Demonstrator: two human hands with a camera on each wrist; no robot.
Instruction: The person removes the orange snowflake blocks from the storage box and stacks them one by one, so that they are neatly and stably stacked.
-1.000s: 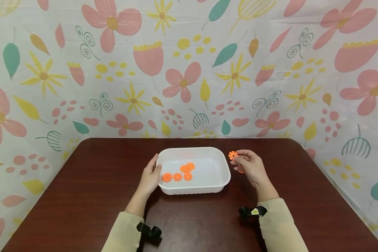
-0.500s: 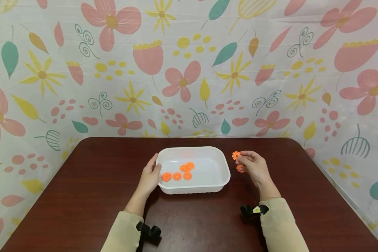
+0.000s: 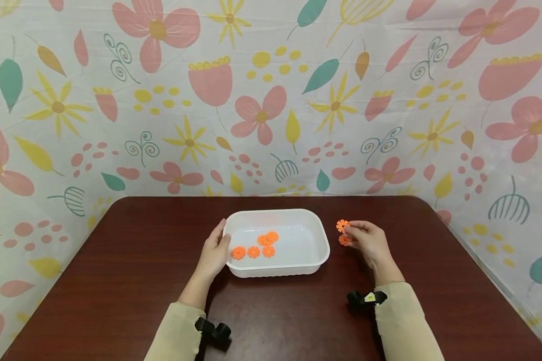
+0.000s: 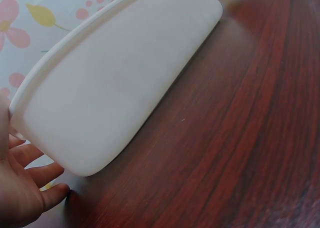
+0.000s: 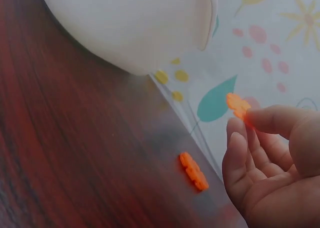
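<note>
A white plastic tray (image 3: 298, 250) stands on the table with several orange notched discs (image 3: 268, 251) in it, mostly toward its left half. At its left end my left hand (image 3: 215, 253) grips the rim, thumb over the edge; in the left wrist view the fingers (image 4: 45, 174) lie along the outer wall. To the right of the tray, my right hand (image 3: 371, 244) pinches one orange notched disc (image 3: 342, 225) between thumb and fingers, above the table. Just below it, another orange disc (image 5: 193, 171) lies flat on the tabletop, partly covered by my fingers in the head view.
The dark reddish-brown wooden table (image 3: 117, 291) ends at a far edge behind the tray. A flower-printed cloth (image 3: 262, 120) hangs behind it. Black wrist cameras (image 3: 213, 331) are strapped to both sleeves.
My right hand has moved to the right and slightly nearer with the pinched disc, uncovering more of the disc on the table. The left hand and tray stay in place.
</note>
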